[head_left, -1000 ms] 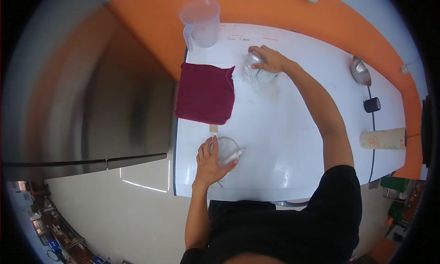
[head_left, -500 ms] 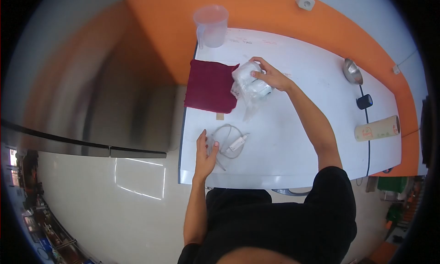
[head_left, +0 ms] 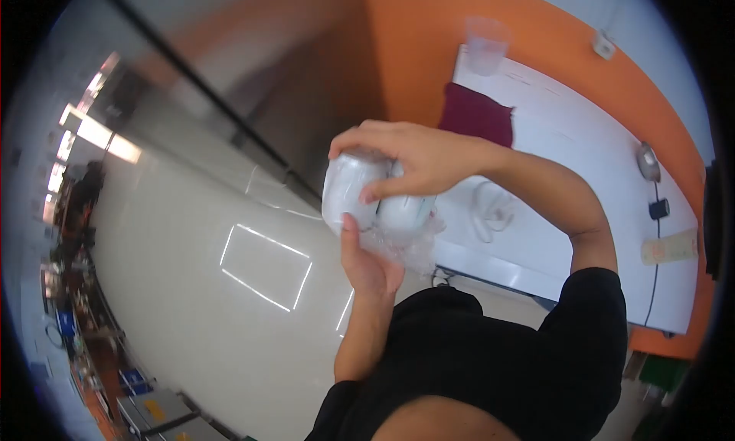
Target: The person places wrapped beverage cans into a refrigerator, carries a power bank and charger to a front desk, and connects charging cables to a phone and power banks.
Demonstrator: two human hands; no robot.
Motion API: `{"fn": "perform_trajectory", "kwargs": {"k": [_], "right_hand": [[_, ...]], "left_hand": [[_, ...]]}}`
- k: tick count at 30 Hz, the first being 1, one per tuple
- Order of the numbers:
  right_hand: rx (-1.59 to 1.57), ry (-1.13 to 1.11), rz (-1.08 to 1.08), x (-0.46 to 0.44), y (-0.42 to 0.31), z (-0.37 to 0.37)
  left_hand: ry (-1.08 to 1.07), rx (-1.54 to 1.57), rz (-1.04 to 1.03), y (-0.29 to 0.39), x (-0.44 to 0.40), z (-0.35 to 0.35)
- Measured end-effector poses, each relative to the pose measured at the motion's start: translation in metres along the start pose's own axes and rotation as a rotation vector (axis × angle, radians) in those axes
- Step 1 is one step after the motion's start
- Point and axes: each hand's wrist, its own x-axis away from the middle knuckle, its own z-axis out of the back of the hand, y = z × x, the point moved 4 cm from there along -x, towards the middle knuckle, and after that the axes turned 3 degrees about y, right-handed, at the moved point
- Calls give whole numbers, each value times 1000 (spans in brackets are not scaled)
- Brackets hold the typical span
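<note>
A clear plastic bag [head_left: 406, 242] holds white rounded items [head_left: 352, 188], their exact kind hidden by the wrapping. Its crumpled lower end hangs loose near the table's front left corner. My right hand [head_left: 406, 156] grips the bag's contents from above, fingers curled over the far side and thumb across the front. From below, my left hand [head_left: 366, 263] supports them, its thumb against the white surface and its other fingers mostly hidden. The bundle is up in the air, left of the table and in front of the steel refrigerator.
On the white table [head_left: 551, 150] are a folded maroon cloth [head_left: 478, 113], a blurred pale cable [head_left: 494, 207], a clear plastic jug [head_left: 486, 47], a metal bowl [head_left: 648, 161], a small dark block [head_left: 659, 209] and a beige cylinder [head_left: 670, 248]. Glossy floor [head_left: 253, 326] lies left.
My right hand has lifted the bagged items off the table and carried them left. My left hand has left the cable's side and now holds them too. The view has turned left.
</note>
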Motion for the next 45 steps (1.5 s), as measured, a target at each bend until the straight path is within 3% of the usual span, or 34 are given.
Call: {"fn": "perform_trajectory", "kwargs": {"k": [5,10,13,20,23,25,27,29,31,34,38,45], "right_hand": [[31,-192,151,-87,-75,-80],[-6,-217,357,-161,-123,-134],[-79,-245,413,-189,-128,-153],[-164,-183,514,-283,-137,-187],[-211,-32,389,-325,-130,-187],[-294,185,333,-342,-112,-179],[-681,416,268,-356,-71,-187],[-847,519,221,-376,-31,-197],[-764,522,-8,-404,5,-209],[-663,512,-172,-455,41,-226],[-472,615,-205,-535,43,-240],[-120,867,-297,-619,51,-285]], "left_hand": [[89,-45,-204,84,40,61],[178,-93,-426,165,60,104],[161,42,-463,187,59,124],[271,-64,-530,274,30,180],[239,5,-495,321,-1,204],[159,57,-474,353,-23,212],[94,167,-473,382,-50,231],[70,179,-484,417,-70,244],[55,94,-485,457,-92,250],[133,96,-505,505,-121,265],[185,132,-548,560,-163,295],[130,149,-424,634,-243,354]]}}
